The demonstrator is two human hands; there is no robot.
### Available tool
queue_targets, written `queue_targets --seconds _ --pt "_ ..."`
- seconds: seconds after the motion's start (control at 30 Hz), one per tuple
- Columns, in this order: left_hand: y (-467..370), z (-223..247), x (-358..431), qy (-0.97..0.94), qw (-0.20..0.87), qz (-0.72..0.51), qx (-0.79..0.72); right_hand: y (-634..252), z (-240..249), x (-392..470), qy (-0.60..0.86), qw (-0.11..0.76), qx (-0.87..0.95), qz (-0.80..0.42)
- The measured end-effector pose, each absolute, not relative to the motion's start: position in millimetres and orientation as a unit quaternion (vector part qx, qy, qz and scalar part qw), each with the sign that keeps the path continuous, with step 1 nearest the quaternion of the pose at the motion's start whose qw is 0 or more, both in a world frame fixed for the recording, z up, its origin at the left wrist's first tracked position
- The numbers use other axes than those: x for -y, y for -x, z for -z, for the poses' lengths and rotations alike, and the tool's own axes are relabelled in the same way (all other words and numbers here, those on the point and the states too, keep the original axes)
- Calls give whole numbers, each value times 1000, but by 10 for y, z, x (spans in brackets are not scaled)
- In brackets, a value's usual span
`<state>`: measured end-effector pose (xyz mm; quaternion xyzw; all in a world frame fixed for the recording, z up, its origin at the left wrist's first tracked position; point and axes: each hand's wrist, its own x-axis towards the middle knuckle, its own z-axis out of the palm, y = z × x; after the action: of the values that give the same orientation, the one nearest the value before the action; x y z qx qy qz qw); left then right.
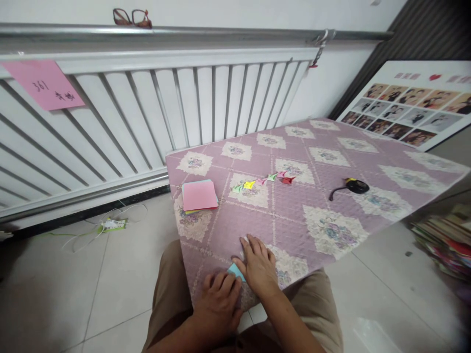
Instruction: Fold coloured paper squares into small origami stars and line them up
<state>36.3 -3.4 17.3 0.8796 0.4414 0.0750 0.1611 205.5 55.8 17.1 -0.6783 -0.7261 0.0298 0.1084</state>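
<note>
A small folded piece of light blue paper [236, 271] lies near the close edge of the cloth-covered table. My left hand [220, 298] has its fingers curled over the lower left side of the paper, gripping it against the table. Beside it, my right hand [259, 267] is open, fingers spread over the cloth and thumb touching the paper's upper right edge. Both hands hide parts of the paper. Further up stands a row of several small folded paper figures, among them a yellow one [249, 185] and a red one [288, 180]. Left of them sits a stack of coloured square paper [200, 195], pink on top.
A black object with a short strap [356, 186] lies on the purple patterned tablecloth [290, 215]. Behind the table runs a white radiator [221, 98]; glasses [132, 18] rest on the pipe above. A photo board [408, 105] leans at right. A power strip [113, 225] lies on the floor.
</note>
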Motion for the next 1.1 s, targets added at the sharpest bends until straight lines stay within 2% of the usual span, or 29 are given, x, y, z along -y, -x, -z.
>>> queue_targets --seconds 0.1,0.3,0.4,0.6,0.83,1.1 --pt "-362 -178 36 -877 166 -76 -445 -2040 -166 -570 680 128 721 -22" --pt "-365 -167 50 -880 159 -69 -443 -2161 -125 -628 665 264 697 -44" --pt "-375 -166 53 -880 151 -64 -445 -2229 -147 -546 628 292 719 -62" --pt "-375 -216 40 -879 163 -54 -445 -2106 -215 -226 534 280 788 -124" --pt "-285 -143 101 -861 130 -60 -489 -2089 -240 -184 534 211 809 -128" --pt "-187 -91 154 -846 95 -46 -523 -2078 -120 -172 550 217 799 -109"
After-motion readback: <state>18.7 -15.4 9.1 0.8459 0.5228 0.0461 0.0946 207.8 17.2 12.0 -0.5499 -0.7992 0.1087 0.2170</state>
